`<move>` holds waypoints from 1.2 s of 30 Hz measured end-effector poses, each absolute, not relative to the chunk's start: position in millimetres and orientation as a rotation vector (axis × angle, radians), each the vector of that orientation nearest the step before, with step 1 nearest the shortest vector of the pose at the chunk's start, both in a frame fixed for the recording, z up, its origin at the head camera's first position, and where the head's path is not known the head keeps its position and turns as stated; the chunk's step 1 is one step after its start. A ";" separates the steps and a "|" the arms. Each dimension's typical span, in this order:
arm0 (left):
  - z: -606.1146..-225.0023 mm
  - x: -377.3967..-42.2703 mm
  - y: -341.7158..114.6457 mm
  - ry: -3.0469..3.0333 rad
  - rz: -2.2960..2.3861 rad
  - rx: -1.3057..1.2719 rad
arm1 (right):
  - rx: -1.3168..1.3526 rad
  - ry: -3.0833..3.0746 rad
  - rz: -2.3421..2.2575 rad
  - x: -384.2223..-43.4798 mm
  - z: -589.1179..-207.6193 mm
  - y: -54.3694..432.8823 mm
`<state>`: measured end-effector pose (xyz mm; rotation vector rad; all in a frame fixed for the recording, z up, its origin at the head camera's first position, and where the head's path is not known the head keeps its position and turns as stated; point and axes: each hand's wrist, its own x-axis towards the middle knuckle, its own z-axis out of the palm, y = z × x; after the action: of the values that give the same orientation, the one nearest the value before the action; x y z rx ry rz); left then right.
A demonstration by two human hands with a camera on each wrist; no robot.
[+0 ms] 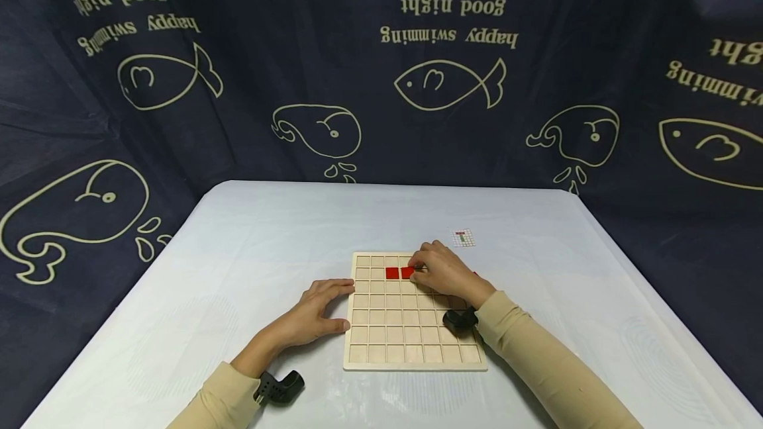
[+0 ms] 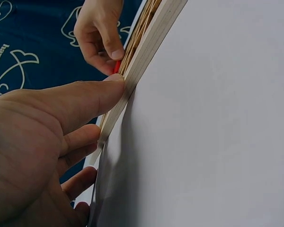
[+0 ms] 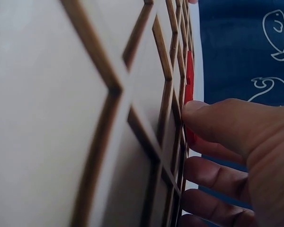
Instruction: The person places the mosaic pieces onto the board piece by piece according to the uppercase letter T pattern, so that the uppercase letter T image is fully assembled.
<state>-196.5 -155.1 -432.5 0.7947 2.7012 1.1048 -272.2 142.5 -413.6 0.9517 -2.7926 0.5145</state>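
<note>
A light wooden board (image 1: 395,335) divided into square cells lies on the table. Two red square tiles (image 1: 391,273) show side by side in its second row from the far edge. My right hand (image 1: 446,271) is over that row, just right of these tiles. Between its thumb and index finger it pinches a red tile (image 3: 191,138), largely covered by the fingers. My left hand (image 1: 316,313) steadies the board's left edge, its thumb and fingertips touching the wooden rim (image 2: 149,52) and its fingers extended.
Beyond the board lies a small card (image 1: 463,238) printed with a grid and a red-and-green T shape. A bit of red (image 1: 475,274) peeks out behind the right wrist. The white table (image 1: 286,224) ends at a dark curtain (image 1: 334,32) with fish drawings.
</note>
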 end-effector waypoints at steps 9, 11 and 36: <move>-432.1 -196.2 -155.4 2.711 1.103 0.790 | 0.943 -2.817 0.513 -272.5 -412.5 142.0; -432.4 -196.4 -155.3 2.715 1.099 0.795 | 0.930 -2.836 0.507 -273.0 -412.4 141.8; -432.5 -195.9 -154.5 2.714 1.104 0.787 | 0.809 -2.891 0.570 -264.0 -406.6 155.7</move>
<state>-195.9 -154.5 -432.5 0.7872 2.7142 1.1036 -264.0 155.7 -406.6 0.8085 -2.8906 0.5701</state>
